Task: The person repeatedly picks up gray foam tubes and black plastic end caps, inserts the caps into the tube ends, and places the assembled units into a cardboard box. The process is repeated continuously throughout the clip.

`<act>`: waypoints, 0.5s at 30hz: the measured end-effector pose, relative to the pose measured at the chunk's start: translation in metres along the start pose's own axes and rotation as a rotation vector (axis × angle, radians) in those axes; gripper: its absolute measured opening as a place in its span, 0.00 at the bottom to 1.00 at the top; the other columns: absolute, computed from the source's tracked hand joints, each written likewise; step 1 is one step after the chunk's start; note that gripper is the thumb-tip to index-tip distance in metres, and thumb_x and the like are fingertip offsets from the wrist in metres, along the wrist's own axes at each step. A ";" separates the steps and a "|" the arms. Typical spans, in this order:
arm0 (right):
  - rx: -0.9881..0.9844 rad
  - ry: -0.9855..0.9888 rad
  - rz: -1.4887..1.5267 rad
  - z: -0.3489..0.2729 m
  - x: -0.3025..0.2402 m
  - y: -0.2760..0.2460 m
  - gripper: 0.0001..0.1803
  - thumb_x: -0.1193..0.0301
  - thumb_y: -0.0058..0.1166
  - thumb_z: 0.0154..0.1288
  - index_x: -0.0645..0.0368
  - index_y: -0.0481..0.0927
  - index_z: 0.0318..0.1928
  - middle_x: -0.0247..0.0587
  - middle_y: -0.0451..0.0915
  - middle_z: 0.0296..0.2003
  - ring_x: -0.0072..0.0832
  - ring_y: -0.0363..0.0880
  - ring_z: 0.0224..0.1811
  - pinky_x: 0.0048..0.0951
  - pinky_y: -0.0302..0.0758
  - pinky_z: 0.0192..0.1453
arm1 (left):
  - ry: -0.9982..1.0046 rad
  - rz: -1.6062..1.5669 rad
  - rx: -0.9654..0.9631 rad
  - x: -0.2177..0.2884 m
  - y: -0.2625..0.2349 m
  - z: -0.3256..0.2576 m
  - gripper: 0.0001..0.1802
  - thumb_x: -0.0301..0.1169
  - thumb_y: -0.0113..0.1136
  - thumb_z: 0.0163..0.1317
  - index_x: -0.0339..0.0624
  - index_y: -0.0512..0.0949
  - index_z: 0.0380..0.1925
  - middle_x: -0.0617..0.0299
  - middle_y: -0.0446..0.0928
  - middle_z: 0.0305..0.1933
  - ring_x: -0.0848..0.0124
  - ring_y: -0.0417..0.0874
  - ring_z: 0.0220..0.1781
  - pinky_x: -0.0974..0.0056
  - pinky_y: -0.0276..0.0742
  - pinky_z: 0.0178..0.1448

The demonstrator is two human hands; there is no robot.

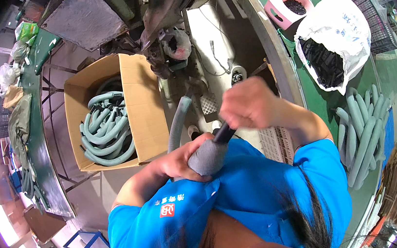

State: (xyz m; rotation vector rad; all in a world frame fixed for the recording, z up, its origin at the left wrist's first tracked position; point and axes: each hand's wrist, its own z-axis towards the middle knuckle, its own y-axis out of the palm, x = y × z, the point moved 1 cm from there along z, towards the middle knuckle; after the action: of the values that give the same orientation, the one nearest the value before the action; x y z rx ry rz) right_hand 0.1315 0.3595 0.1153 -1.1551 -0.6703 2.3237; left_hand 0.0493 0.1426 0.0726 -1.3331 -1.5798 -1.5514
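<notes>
My left hand [183, 161] is wrapped round a curved grey foam-covered tube [210, 156] close to my chest. One end of the tube points up toward me, and its far part curves away beyond my hand. A black plastic piece [223, 134] stands at the near end, seemingly set into it. Closed in a fist, slightly blurred, my right hand [247, 103] grips the top of the black piece. How far the piece goes into the tube is hidden.
An open cardboard box [145, 110] with several grey-green tubes stands at left. On the green bench [311, 79] at right lie a white sack [344, 29] of black parts, a pink container [278, 9] and a pile of tubes [364, 134]. Machinery [149, 36] rises ahead.
</notes>
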 end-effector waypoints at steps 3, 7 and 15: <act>-0.073 -0.032 -0.029 -0.001 0.004 0.003 0.07 0.74 0.51 0.60 0.61 0.72 0.25 0.38 0.68 0.19 0.35 0.69 0.17 0.33 0.65 0.21 | -0.019 -0.045 0.036 -0.003 0.001 0.002 0.38 0.23 0.72 0.40 0.44 0.64 0.54 0.64 0.70 0.45 0.75 0.69 0.50 0.67 0.65 0.56; -0.064 0.187 0.005 -0.002 0.007 0.012 0.14 0.67 0.48 0.66 0.58 0.68 0.24 0.43 0.69 0.19 0.43 0.73 0.21 0.40 0.68 0.24 | 0.012 0.000 0.131 -0.004 -0.004 -0.001 0.39 0.23 0.72 0.38 0.45 0.63 0.54 0.64 0.71 0.43 0.74 0.71 0.48 0.67 0.67 0.54; -0.039 0.401 0.086 0.023 0.059 0.052 0.16 0.64 0.44 0.70 0.62 0.70 0.27 0.50 0.71 0.19 0.51 0.70 0.23 0.39 0.66 0.26 | -0.120 -0.626 0.083 -0.043 -0.065 -0.018 0.34 0.22 0.68 0.35 0.39 0.67 0.47 0.55 0.72 0.23 0.71 0.71 0.14 0.69 0.65 0.15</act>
State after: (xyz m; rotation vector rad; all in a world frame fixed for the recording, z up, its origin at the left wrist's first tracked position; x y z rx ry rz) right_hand 0.0712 0.3488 0.0604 -1.6346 -0.5271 2.0585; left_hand 0.0016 0.1239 0.0115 -0.9412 -2.2577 -1.7425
